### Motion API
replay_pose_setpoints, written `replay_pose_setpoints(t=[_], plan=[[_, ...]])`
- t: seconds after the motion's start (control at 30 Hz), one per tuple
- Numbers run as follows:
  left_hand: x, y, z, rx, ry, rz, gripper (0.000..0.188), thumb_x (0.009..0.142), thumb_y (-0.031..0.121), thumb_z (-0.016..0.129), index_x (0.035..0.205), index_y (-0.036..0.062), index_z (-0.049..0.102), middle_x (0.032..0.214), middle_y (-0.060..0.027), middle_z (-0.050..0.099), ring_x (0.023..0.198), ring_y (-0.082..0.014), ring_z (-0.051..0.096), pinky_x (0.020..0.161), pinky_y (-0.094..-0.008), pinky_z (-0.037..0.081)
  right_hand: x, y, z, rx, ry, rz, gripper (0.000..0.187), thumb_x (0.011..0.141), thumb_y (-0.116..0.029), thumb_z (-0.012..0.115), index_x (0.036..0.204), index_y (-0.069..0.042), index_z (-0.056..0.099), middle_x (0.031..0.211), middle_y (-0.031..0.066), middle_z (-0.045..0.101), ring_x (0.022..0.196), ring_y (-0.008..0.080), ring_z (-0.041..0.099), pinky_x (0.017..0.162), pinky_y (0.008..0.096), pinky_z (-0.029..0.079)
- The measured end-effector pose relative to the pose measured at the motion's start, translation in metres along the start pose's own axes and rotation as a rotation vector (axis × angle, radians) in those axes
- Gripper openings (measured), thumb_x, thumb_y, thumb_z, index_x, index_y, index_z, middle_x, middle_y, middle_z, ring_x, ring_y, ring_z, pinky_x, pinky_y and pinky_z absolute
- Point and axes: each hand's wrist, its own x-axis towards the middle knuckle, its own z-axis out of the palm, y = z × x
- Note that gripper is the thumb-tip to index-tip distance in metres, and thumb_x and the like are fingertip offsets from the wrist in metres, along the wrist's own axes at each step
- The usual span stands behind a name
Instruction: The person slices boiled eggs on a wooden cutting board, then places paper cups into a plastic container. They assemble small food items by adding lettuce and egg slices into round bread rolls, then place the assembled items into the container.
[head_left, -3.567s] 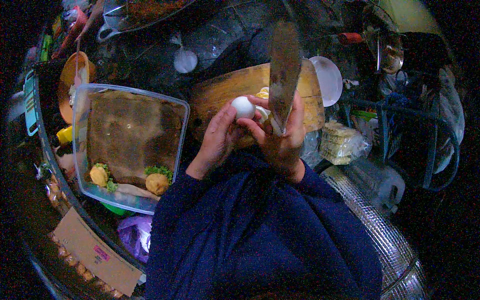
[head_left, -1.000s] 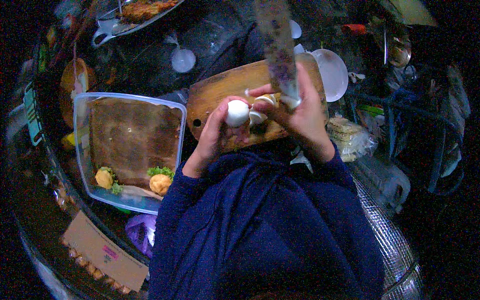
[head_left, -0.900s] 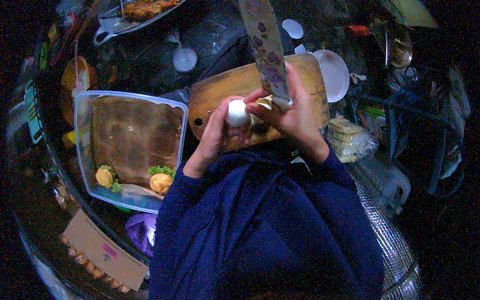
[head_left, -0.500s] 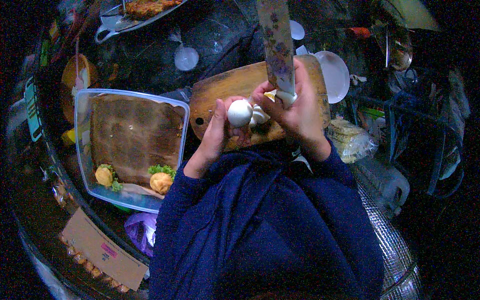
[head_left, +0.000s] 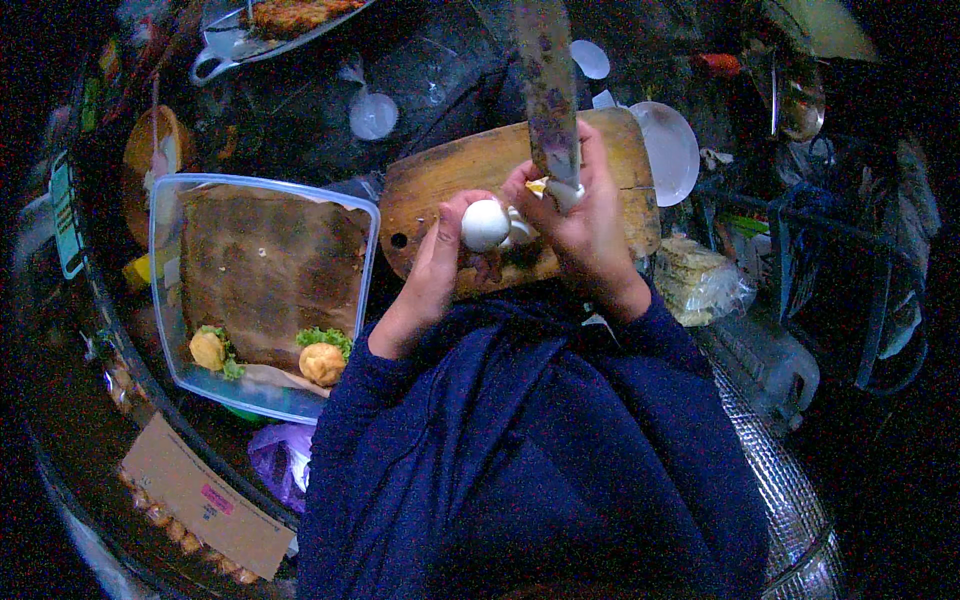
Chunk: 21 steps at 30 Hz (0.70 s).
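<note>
A whole white boiled egg [head_left: 486, 225] sits in my left hand [head_left: 437, 258], with the fingers curled round it. My right hand [head_left: 592, 225] grips a knife [head_left: 549, 90] near the base of its wide, stained blade, which points away from me. A small yellow-and-white piece shows by the right fingertips; it looks like egg, but I cannot tell if it is held. Both hands are above a wooden cutting board [head_left: 435, 185]. White egg pieces [head_left: 519, 230] lie between the hands, partly hidden by the fingers.
Left of the board stands a clear plastic box [head_left: 372, 260] lined with brown paper, holding two golden fried pieces with lettuce. White dishes [head_left: 668, 155] lie beyond the board, a plastic-wrapped stack [head_left: 695, 282] to its right. A serving dish [head_left: 222, 45] of fried food is at far left.
The knife and my right hand have shifted slightly left. My left hand, with the egg, has moved a little to the right.
</note>
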Motion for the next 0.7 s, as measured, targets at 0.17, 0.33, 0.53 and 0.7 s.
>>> replay_pose_setpoints(t=[0.17,0.33,0.53,0.7], plan=[[0.000,0.001,-0.006,0.025,-0.058,-0.015,0.076,0.086,0.074,0.029,0.120,0.0086,0.046,0.122,-0.0066,0.050,0.102,-0.0204,0.052,0.086,-0.0347,0.046,0.004,0.007,-0.008,0.109,-0.007,0.092,0.062,0.080,-0.007,0.073,0.128,-0.005,0.034,0.089,0.0070,0.063,0.083,0.0162,0.064,0.075,0.0264,0.050],[0.002,0.000,-0.005,0.007,-0.070,-0.027,0.080,0.084,0.077,0.026,0.119,0.0082,0.047,0.126,-0.0077,0.051,0.098,-0.0184,0.054,0.077,-0.0310,0.048,0.004,0.009,-0.010,-0.063,-0.142,0.070,0.067,0.077,-0.005,0.076,0.129,-0.007,0.034,0.090,0.0061,0.062,0.084,0.0145,0.064,0.071,0.0258,0.051],[0.000,0.004,-0.006,0.131,-0.052,0.056,0.071,0.093,0.065,0.018,0.117,0.0056,0.047,0.088,-0.0056,0.057,0.068,-0.0109,0.055,0.054,-0.0233,0.043,0.003,0.014,-0.008,-0.055,-0.145,0.074,0.064,0.077,-0.004,0.075,0.129,-0.006,0.037,0.094,0.0043,0.062,0.089,0.0110,0.061,0.071,0.0245,0.051],[-0.002,0.005,-0.007,0.136,-0.009,0.076,0.064,0.096,0.060,0.021,0.118,0.0050,0.046,0.088,-0.0064,0.056,0.067,-0.0113,0.054,0.057,-0.0242,0.044,-0.001,0.010,-0.030,-0.240,0.070,-0.030,0.066,0.077,-0.006,0.076,0.130,-0.003,0.037,0.095,0.0035,0.063,0.086,0.0095,0.061,0.074,0.0260,0.051]])
